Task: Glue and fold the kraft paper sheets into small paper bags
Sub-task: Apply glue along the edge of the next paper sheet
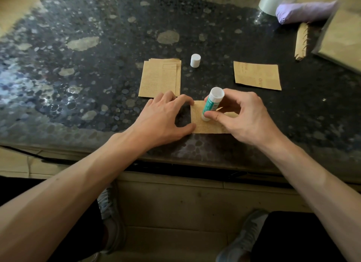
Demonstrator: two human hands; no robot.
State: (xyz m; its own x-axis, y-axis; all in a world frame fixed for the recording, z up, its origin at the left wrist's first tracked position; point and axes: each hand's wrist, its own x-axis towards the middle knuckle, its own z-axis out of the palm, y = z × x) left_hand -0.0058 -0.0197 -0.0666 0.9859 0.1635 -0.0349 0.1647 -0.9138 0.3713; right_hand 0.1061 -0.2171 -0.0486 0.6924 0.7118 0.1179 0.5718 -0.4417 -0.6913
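- Left hand (164, 119): fingers spread and fairly straight, holding nothing; index tip and thumb tip press the left edge of the small printed kraft paper sheet (203, 125).
- That sheet lies flat by the near edge of the dark speckled stone desk (88, 70), roughly mid-width.
- Right hand (242, 115): thumb and fingers pinch the white glue stick with green label (212, 104). The stick is tilted, its lower end on the sheet.
- White cylindrical cap (195, 60): upright on the desk, farther in, apart from the stick.
- Stack of kraft paper sheets (158, 79): just behind the left hand, left of the cap.
- Single flat kraft piece with red print (257, 76): right of the cap, well apart from the stack.
- Far right corner: clear tape roll (270, 2), purple cloth bundle (306, 12), spiral-bound kraft notebook (301, 41).
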